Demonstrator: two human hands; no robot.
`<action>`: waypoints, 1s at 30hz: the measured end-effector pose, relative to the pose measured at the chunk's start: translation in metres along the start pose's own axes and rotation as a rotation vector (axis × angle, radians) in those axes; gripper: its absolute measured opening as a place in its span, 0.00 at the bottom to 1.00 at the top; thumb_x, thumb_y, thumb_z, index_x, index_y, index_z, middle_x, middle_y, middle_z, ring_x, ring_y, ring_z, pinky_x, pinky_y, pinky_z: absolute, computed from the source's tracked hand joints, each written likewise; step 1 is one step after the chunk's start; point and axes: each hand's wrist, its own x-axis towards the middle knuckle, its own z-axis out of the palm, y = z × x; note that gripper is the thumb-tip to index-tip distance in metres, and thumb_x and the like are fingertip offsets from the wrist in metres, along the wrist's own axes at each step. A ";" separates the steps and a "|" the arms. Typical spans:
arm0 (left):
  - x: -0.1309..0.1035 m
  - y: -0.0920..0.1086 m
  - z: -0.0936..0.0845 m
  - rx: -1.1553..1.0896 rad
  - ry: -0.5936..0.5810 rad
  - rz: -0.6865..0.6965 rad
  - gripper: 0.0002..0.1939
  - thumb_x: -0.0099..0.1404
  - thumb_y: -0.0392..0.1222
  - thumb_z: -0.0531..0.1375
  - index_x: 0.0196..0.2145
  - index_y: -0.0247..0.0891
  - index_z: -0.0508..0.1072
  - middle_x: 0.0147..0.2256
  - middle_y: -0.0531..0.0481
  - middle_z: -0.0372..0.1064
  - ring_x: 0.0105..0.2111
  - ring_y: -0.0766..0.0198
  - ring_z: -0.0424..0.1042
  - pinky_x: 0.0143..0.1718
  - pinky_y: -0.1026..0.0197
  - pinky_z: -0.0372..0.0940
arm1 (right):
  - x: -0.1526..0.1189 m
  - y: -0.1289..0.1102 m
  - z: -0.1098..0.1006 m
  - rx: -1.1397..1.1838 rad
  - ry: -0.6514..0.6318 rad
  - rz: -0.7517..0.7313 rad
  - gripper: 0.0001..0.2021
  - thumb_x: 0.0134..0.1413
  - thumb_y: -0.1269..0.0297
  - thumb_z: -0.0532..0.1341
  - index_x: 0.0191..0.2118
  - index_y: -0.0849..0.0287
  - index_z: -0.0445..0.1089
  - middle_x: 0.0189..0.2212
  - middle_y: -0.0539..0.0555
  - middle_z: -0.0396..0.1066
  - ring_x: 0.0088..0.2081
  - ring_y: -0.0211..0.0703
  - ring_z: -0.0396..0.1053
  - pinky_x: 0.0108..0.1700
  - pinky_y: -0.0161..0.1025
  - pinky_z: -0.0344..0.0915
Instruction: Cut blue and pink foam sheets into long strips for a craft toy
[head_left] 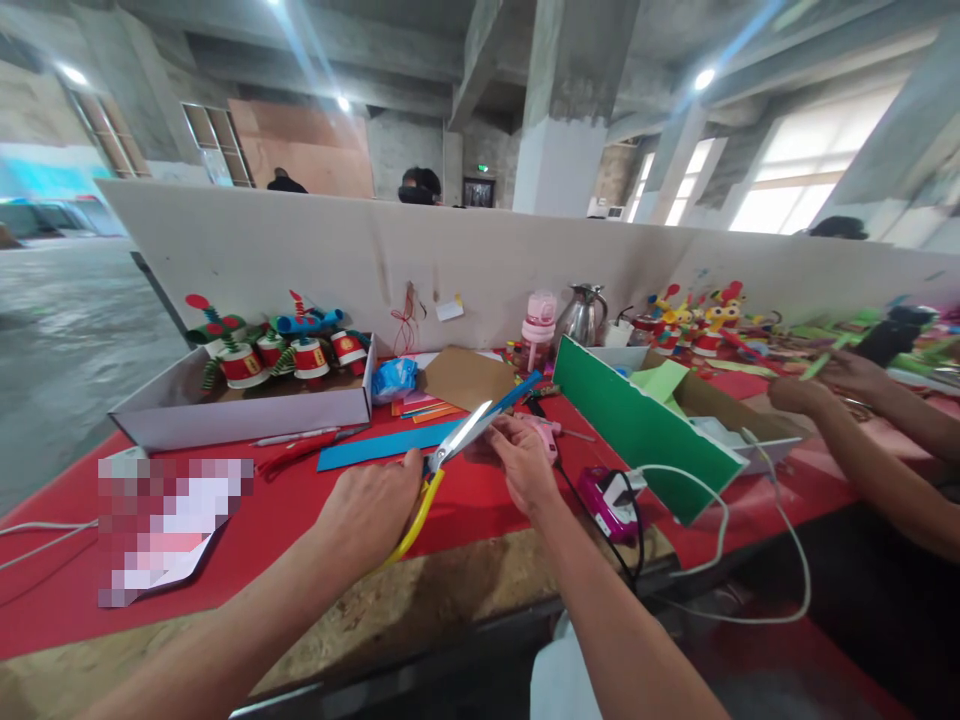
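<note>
A red table fills the lower view, backed by a long pale partition that runs across its far edge. On the left of the table stands a white box holding 4 red-and-white paper toys. To the right lies a green board, leaning against a carton with light green paper inside. A long blue strip lies flat on the red surface just beyond the hands, and a brown card sits behind it. A co-worker's 2 arms reach in from the right, their hands well apart from the person's own. The left hand is closed around the yellow handles of the scissors, whose blades are parted and point up and to the right. The right hand is closed in a pinch just beside the blades, holding a thin blue slip that slants up from the fingers past the blade tips. A pink glue gun lies just behind the right hand, a purple device with a white cable sits near the table edge, and a pink bottle and a steel jug stand by the partition.
</note>
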 end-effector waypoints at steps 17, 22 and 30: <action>0.004 0.004 0.011 -0.017 0.063 -0.002 0.16 0.66 0.29 0.43 0.46 0.30 0.66 0.34 0.34 0.75 0.35 0.49 0.78 0.34 0.54 0.69 | -0.001 0.001 -0.001 -0.011 0.026 -0.008 0.20 0.35 0.46 0.73 0.26 0.57 0.72 0.24 0.49 0.76 0.34 0.49 0.78 0.40 0.48 0.77; 0.005 0.005 0.007 -0.033 0.026 -0.004 0.15 0.68 0.30 0.44 0.47 0.31 0.65 0.35 0.35 0.75 0.37 0.47 0.78 0.35 0.54 0.69 | -0.002 0.002 0.000 -0.020 -0.005 -0.004 0.19 0.38 0.47 0.73 0.29 0.58 0.73 0.26 0.50 0.77 0.34 0.48 0.77 0.40 0.48 0.76; 0.006 0.007 0.007 -0.049 0.022 0.011 0.16 0.66 0.28 0.43 0.47 0.30 0.65 0.33 0.34 0.76 0.37 0.46 0.78 0.33 0.53 0.70 | -0.002 0.003 0.002 -0.022 0.008 0.006 0.21 0.34 0.45 0.73 0.27 0.57 0.72 0.25 0.49 0.77 0.32 0.47 0.78 0.39 0.47 0.77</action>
